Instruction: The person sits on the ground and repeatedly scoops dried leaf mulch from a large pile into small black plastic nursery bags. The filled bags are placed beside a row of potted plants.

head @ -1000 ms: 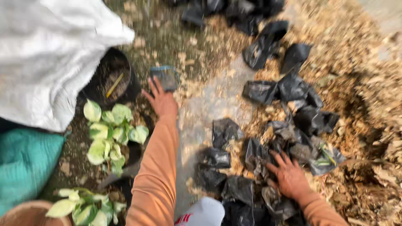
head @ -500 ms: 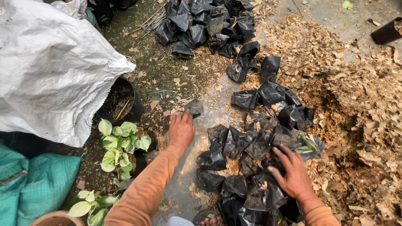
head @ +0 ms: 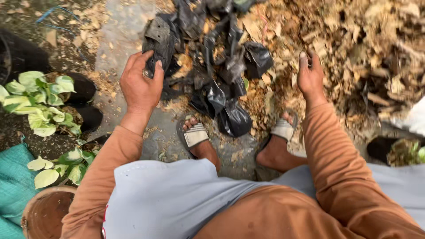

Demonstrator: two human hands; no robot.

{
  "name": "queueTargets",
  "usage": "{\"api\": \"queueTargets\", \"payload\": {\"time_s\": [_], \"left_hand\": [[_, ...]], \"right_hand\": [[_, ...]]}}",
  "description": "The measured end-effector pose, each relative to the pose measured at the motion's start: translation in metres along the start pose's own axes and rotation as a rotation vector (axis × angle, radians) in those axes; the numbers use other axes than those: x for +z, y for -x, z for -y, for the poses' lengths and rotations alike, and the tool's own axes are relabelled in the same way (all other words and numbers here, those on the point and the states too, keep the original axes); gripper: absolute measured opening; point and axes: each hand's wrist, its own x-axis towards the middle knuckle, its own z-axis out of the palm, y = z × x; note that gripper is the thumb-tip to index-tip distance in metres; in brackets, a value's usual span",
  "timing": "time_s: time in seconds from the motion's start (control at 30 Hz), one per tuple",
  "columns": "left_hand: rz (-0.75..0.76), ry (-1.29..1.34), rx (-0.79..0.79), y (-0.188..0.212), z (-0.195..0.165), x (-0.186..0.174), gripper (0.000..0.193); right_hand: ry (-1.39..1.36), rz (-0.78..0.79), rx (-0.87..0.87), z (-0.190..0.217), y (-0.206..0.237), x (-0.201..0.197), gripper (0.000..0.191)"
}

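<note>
The left hand [head: 141, 84] is clamped on the edge of a black perforated plastic bag [head: 160, 39], held at the near-left end of a heap of black bags [head: 221, 66] on the ground; the right hand [head: 310, 75] hangs with fingers loosely apart over dry leaf litter [head: 367, 44], gripping nothing. Sandalled feet [head: 197, 137] stand just below the heap; potted green plants [head: 42, 99] sit at the left.

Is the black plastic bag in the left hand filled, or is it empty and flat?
Empty and flat. The black bag hangs limp and creased from the left hand, its punched holes showing, with no bulge of soil or leaves inside.
</note>
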Motion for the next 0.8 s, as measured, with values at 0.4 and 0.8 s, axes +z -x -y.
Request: {"api": "queueTargets", "payload": {"time_s": [0.4, 0.8], "left_hand": [[0.25, 0.077, 0.102, -0.019, -0.052, -0.046, 0.028], [0.483, -0.191, 0.306, -0.032, -0.124, -0.018, 0.037]], "right_hand": [[0.329, 0.641, 0.423, 0.053, 0.118, 0.057, 0.088], [0.28, 0.83, -0.036, 0.107, 0.105, 0.092, 0.037]]}}
